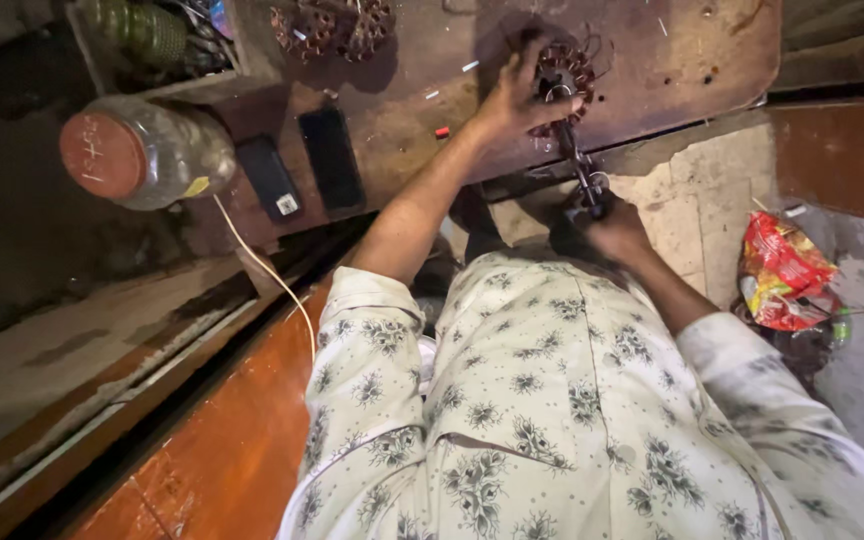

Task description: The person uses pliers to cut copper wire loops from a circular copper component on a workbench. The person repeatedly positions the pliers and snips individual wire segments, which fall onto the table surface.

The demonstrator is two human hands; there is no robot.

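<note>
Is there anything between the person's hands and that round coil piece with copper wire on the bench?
Nothing visible. The left hand already rests on the round, rusty wire-wound coil piece on the worn brown workbench. The right hand grips the handle of a thin dark metal tool, whose shaft runs straight up to the coil.

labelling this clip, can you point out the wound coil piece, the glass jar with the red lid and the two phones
wound coil piece (pixel 574 68), head view, on its copper windings above the left hand
glass jar (pixel 167 150), head view, on its clear side wall
two phones (pixel 332 158), head view, on the larger phone's dark screen
</note>
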